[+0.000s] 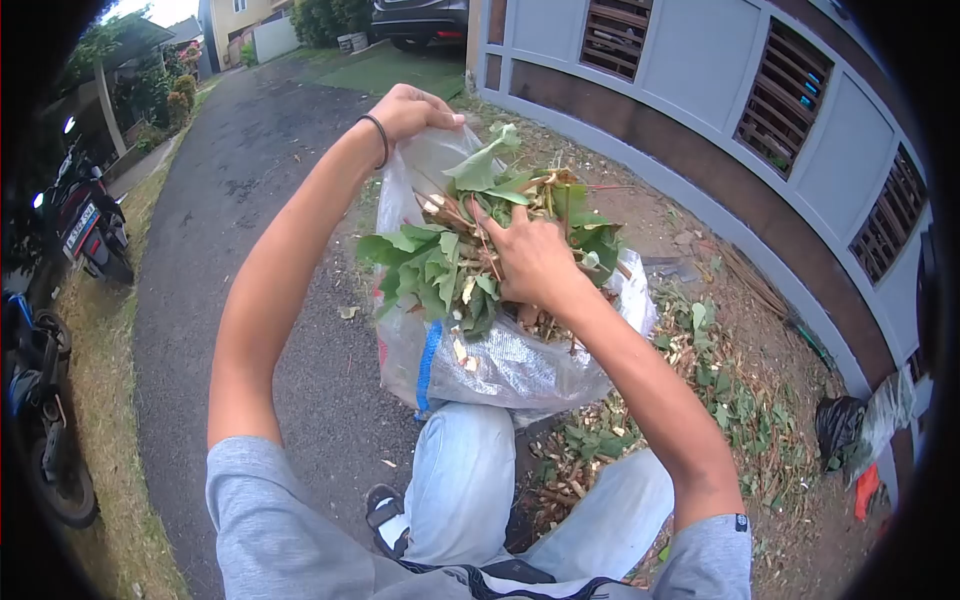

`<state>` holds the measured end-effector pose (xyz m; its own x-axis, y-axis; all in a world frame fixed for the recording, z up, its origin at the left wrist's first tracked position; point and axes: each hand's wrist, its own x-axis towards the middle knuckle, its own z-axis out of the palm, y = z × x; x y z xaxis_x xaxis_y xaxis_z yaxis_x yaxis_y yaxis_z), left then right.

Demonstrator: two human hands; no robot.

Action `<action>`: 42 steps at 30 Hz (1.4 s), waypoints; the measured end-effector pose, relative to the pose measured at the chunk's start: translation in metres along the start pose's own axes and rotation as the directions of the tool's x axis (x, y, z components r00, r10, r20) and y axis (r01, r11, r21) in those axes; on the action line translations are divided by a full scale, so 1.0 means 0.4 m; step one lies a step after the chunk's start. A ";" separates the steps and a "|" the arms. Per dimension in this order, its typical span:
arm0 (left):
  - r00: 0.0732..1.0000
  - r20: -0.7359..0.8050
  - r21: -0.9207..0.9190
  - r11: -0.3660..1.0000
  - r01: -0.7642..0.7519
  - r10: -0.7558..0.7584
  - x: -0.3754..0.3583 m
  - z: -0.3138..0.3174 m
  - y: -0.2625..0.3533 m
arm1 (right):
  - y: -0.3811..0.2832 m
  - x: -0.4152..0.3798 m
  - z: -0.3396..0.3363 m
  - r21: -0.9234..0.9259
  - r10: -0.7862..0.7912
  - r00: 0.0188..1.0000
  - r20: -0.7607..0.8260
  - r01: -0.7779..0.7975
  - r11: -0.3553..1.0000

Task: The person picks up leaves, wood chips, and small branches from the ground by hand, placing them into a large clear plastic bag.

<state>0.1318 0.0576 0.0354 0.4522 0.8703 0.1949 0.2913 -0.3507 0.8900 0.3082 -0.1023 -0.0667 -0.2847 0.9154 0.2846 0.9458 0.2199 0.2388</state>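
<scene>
A translucent plastic sack point(400, 345) with a blue stripe stands in front of my knees, its mouth full of green leaves and cut stems point(430, 265). My left hand point(415, 112), with a dark band at the wrist, is closed on the sack's upper rim at the far left of the opening. Over the middle of the leaf pile lies my right hand point(530, 255), pressed on the leaves and stems with its fingers apart. Some of its fingertips are hidden among the leaves.
Chopped leaves and stems point(710, 370) litter the ground at the right, beside a grey wall point(690, 70). A black bag point(840, 430) lies by that wall. Motorcycles point(95, 225) stand at the left; a dark car point(420, 20) is parked ahead.
</scene>
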 end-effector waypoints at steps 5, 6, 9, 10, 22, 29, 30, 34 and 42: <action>0.973 -0.221 -0.390 0.921 -0.024 -0.069 0.016 -0.014 0.004 | -0.061 -0.040 0.047 0.024 -0.076 0.996 0.051 0.075 0.997; 0.988 -0.149 -0.308 0.948 -0.084 0.039 -0.015 0.000 0.020 | -0.047 -0.015 0.065 0.058 -0.084 0.993 0.086 0.079 0.995; 0.980 -0.002 -0.158 0.967 -0.199 0.201 -0.101 0.038 0.050 | 0.017 0.055 0.071 0.077 -0.051 0.989 0.140 0.041 0.996; 0.981 -0.002 -0.120 0.974 -0.194 0.195 -0.123 0.041 0.043 | 0.047 0.083 0.086 0.071 -0.019 0.986 0.165 0.007 0.997; 0.884 -0.142 0.719 0.660 -0.217 0.445 -0.056 -0.069 0.014 | 0.002 0.103 0.073 0.191 0.003 0.927 0.376 -0.081 0.978; 0.457 0.476 0.861 -0.294 -0.414 0.751 -0.288 0.031 0.013 | 0.059 0.110 0.061 0.326 0.020 0.899 0.438 -0.180 0.928; 0.615 0.511 0.835 -0.178 -0.520 0.600 -0.303 0.042 -0.019 | 0.070 0.102 0.047 0.369 0.022 0.881 0.473 -0.221 0.903; 0.846 0.367 0.799 0.334 -0.500 0.387 -0.304 0.025 -0.160 | 0.098 0.086 0.066 0.449 0.034 0.895 0.446 -0.256 0.856; 0.981 0.180 0.906 0.378 -0.192 0.066 -0.322 0.013 -0.182 | 0.141 0.076 0.118 0.585 0.038 0.895 0.444 -0.322 0.744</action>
<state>0.0569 -0.0310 -0.0567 0.6148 0.7687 0.1762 0.7870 -0.6124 -0.0742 0.3605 -0.0459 -0.0885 -0.1492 0.9776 -0.1483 0.8867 0.0659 -0.4576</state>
